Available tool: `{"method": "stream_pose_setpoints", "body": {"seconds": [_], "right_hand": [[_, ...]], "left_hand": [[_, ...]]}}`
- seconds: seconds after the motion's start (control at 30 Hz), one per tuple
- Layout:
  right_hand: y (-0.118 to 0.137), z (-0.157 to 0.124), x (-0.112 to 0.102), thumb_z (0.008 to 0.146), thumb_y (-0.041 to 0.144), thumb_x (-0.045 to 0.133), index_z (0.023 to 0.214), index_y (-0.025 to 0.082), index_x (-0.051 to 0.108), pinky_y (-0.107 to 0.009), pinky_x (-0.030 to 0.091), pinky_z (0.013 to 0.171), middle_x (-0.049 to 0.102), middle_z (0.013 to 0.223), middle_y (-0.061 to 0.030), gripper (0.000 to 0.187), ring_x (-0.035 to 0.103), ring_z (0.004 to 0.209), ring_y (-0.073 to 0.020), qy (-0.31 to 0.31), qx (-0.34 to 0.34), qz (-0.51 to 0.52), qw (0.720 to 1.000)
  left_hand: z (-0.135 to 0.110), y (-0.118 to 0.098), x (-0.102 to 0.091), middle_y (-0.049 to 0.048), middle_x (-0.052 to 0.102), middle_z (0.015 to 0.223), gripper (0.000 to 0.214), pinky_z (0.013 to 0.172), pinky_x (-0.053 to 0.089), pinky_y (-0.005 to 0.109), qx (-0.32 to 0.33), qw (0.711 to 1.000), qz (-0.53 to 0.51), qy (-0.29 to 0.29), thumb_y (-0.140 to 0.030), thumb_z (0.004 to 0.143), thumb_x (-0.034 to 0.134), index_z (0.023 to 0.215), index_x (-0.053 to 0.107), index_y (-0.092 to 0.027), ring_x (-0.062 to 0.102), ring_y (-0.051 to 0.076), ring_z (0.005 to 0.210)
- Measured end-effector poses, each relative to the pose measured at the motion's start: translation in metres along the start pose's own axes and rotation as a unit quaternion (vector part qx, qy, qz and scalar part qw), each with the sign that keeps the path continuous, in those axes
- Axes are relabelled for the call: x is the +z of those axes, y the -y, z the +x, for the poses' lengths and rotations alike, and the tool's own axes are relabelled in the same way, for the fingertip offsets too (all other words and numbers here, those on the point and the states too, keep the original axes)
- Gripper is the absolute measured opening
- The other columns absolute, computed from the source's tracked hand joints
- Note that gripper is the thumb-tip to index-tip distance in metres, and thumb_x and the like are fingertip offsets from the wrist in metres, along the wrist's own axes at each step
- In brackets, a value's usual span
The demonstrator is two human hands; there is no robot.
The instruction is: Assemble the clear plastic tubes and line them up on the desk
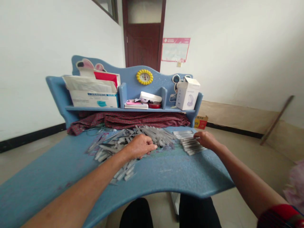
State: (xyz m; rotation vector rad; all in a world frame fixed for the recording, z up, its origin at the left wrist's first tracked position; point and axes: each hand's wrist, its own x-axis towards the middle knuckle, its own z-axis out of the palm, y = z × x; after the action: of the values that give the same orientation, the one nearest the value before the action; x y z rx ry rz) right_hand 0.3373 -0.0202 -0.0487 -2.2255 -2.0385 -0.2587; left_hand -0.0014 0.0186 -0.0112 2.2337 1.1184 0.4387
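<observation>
Curling over jumbled thin grey strips is the left hand; the right hand touches aligned thin silvery strips; grips unclear.

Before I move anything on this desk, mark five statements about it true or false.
1. The right hand is at the slim pieces laid side by side. True.
2. The left hand lies on a knee. False: the left hand is at the loose pile.
3. The checked cloth lies below the shelf. True.
4. The clock has a green rim. False: the clock's rim is yellow.
5. A white box stands at the shelf's right end. True.
</observation>
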Motion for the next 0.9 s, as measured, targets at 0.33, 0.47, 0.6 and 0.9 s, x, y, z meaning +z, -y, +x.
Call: {"method": "stream_pose_setpoints", "body": {"seconds": [0.33,0.47,0.6,0.9], "right_hand": [[-0.001,0.002,0.008,0.077,0.016,0.051,0.106,0.023,0.066,-0.028,0.043,0.077,0.067,0.107,-0.0071,0.033,0.061,0.096,-0.0214,-0.005,0.014,-0.019,1.0],[0.007,0.0,0.007,0.077,0.017,0.051,0.108,0.022,0.065,-0.029,0.044,0.074,0.066,0.109,-0.0091,0.034,0.062,0.095,-0.0234,-0.023,0.026,-0.021,0.999],[0.03,-0.003,0.0,0.081,0.021,0.048,0.106,0.022,0.066,-0.028,0.043,0.072,0.068,0.104,-0.009,0.03,0.062,0.092,-0.022,-0.04,0.005,-0.015,0.999],[0.113,-0.01,-0.02,0.083,0.027,0.049,0.097,0.022,0.068,-0.023,0.04,0.068,0.071,0.084,-0.0051,0.024,0.064,0.079,-0.0171,-0.024,-0.141,0.068,0.987]], "left_hand": [[-0.003,0.0,-0.001,0.0007,0.061,0.056,0.031,0.035,0.034,0.018,0.009,1.0,0.004,-0.02,-0.043,0.071,0.052,0.065,0.059,-0.014,0.049,0.009,0.036],[-0.002,0.003,-0.004,0.0,0.061,0.056,0.029,0.037,0.034,0.019,0.004,1.0,-0.005,-0.021,-0.041,0.071,0.053,0.066,0.06,-0.014,0.048,0.009,0.036],[0.0,0.006,-0.007,-0.0008,0.06,0.054,0.029,0.042,0.036,0.02,0.012,0.999,0.004,-0.047,-0.042,0.071,0.054,0.065,0.061,-0.014,0.05,0.009,0.039],[0.0,0.004,-0.012,0.0004,0.059,0.054,0.024,0.051,0.035,0.021,0.034,0.986,0.11,-0.122,-0.033,0.07,0.055,0.062,0.065,-0.014,0.054,0.013,0.055]]}}
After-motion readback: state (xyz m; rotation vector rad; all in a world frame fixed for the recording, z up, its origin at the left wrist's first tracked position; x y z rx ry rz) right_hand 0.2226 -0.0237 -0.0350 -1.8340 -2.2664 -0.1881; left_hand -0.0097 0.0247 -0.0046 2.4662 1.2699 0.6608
